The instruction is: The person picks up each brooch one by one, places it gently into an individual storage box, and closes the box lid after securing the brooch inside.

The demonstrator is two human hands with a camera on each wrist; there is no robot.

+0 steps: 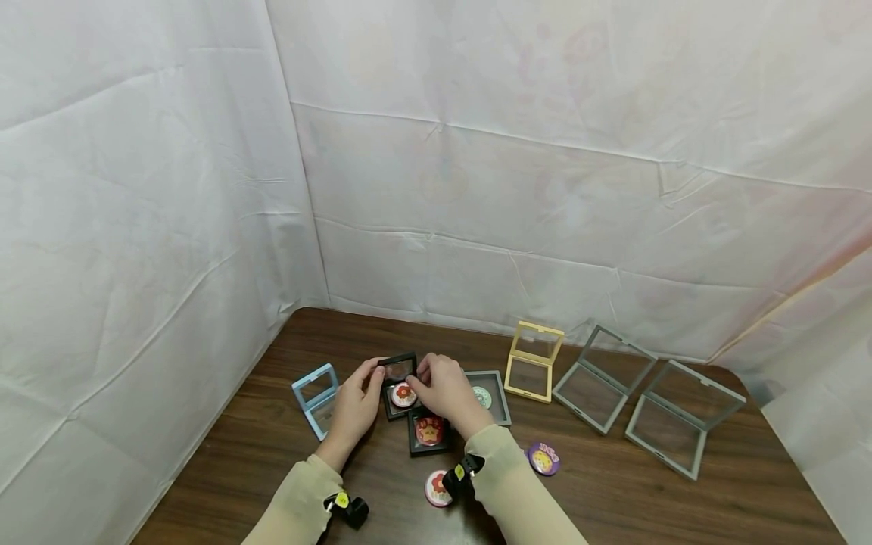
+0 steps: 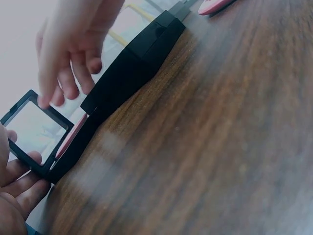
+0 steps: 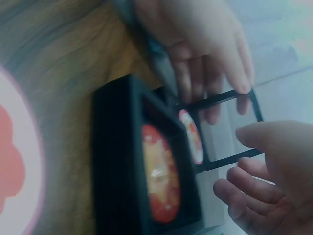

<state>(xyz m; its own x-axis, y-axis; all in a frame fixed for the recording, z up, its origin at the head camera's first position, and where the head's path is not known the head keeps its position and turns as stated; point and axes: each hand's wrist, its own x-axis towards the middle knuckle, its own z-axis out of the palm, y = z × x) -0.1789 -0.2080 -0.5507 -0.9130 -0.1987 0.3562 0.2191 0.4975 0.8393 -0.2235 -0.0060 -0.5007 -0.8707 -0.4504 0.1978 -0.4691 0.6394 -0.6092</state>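
An opened black display case [image 1: 390, 411] with a clear lid holds a white round badge with a red flower [image 1: 404, 394]. My left hand [image 1: 357, 405] grips the raised lid by its left edge, thumb in front and fingers behind. At the lid's right side is my right hand [image 1: 450, 390], its fingers loosely bent with nothing between them; the right wrist view has its thumb [image 3: 252, 134] in front of the lid, contact unclear. Just nearer stands a second black case [image 1: 418, 450], containing a red and yellow badge [image 1: 430, 431].
Left is an opened light blue case [image 1: 310, 412]. A grey case [image 1: 502, 409] with a pale green badge [image 1: 482, 397] lies partly behind my right hand. Farther right stand an opened yellow case [image 1: 527, 395] and two grey ones. A flower badge [image 1: 436, 490] and a purple badge [image 1: 543, 459] lie nearer.
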